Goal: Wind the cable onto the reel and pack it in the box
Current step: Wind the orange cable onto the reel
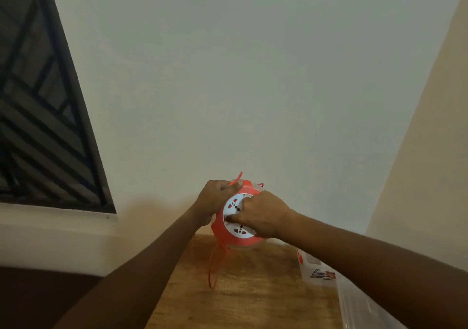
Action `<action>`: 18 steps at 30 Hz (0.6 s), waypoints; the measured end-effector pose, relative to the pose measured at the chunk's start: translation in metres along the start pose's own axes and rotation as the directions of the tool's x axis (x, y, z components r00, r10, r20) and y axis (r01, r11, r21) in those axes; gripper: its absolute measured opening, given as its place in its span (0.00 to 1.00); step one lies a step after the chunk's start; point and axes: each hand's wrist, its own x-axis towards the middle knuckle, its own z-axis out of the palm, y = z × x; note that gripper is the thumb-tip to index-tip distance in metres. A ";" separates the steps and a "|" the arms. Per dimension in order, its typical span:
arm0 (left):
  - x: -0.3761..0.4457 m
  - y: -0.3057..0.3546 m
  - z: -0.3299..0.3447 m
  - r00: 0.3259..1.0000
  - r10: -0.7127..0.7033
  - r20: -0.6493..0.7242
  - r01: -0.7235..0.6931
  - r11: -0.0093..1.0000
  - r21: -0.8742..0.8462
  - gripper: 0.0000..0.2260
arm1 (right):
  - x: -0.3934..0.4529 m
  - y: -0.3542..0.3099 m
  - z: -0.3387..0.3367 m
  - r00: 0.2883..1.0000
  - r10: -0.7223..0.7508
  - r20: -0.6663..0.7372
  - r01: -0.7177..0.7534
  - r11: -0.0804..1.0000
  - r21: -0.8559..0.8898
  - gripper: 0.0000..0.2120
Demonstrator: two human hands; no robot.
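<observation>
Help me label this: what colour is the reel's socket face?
White socket face, orange-red rim; head view.

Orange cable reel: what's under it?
Under the orange cable reel, a loose loop of orange cable hangs over the wooden table. The arms cover some of the table.

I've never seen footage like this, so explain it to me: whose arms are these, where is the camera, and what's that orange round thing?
There is one picture, from a camera worn on a person's head, looking forward and down along their own arms. Both hands hold an orange cable reel with a white socket face above a wooden table. The left hand grips its upper edge; the right hand presses on the face. Loose orange cable hangs below. A box lies on the table at the right.
</observation>
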 end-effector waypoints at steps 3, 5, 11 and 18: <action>-0.003 0.003 0.004 0.997 0.008 -0.079 -0.014 0.997 -0.081 0.13 | 0.003 -0.001 0.011 0.985 0.164 -0.054 -0.162 0.986 0.051 0.35; -0.003 0.007 0.006 0.991 0.018 -0.130 -0.035 0.991 -0.132 0.11 | 0.004 -0.003 0.014 0.948 0.314 -0.049 -0.302 0.938 0.170 0.36; -0.001 0.010 0.014 0.969 0.027 -0.244 -0.071 0.982 -0.173 0.08 | 0.012 -0.025 0.016 0.674 0.738 0.035 -0.632 0.551 0.544 0.34; -0.008 -0.010 0.017 0.973 0.001 -0.230 -0.006 1.000 -0.022 0.17 | 0.012 -0.054 0.015 0.583 0.721 0.373 -0.601 0.073 0.796 0.32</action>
